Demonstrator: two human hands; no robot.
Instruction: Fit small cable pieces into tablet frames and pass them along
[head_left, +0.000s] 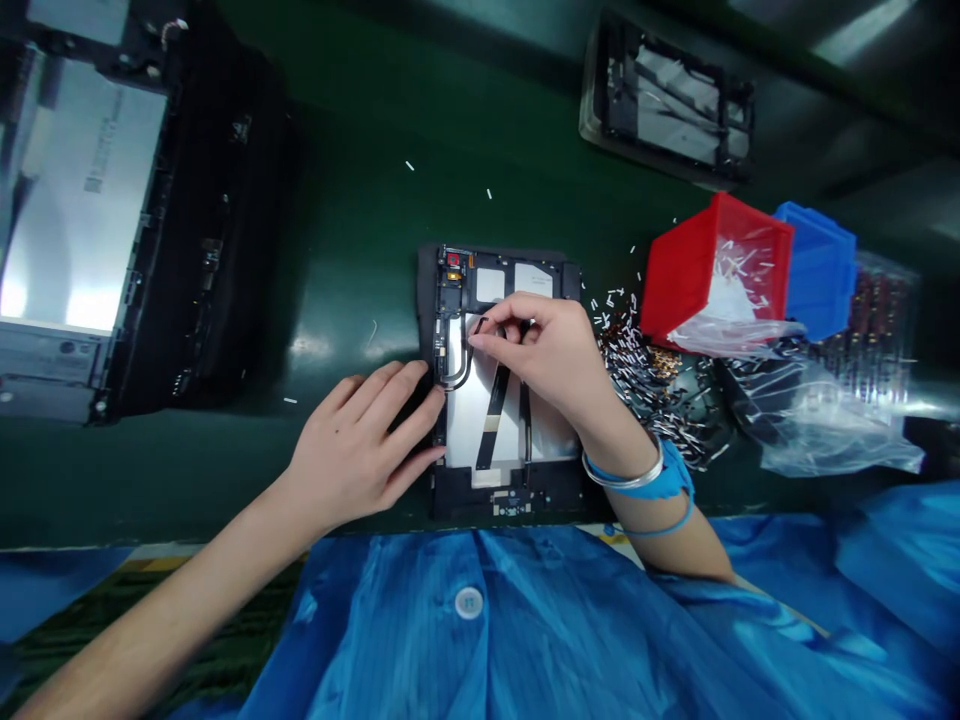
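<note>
An opened tablet (462, 440), its silver battery and black frame exposed, lies on a dark pad in front of me. My right hand (544, 345) is over its upper middle, thumb and forefinger pinching a thin black cable (459, 382). That cable curves down and left to the tablet's left edge. At this edge my left hand (371, 440) rests with fingers stretched out and apart, fingertips touching the frame near the cable's lower bend. A wider black ribbon cable (491, 420) runs slantwise over the battery, partly hidden by my right hand.
Right of the tablet, many small loose parts (652, 390) are heaped before a red bin (679, 270) and a blue bin (821, 265). A clear plastic bag (825, 420) lies beside them. Stacked tablet bodies stand left (217, 230) and at the back right (667, 100). White slivers dot the green table (352, 260).
</note>
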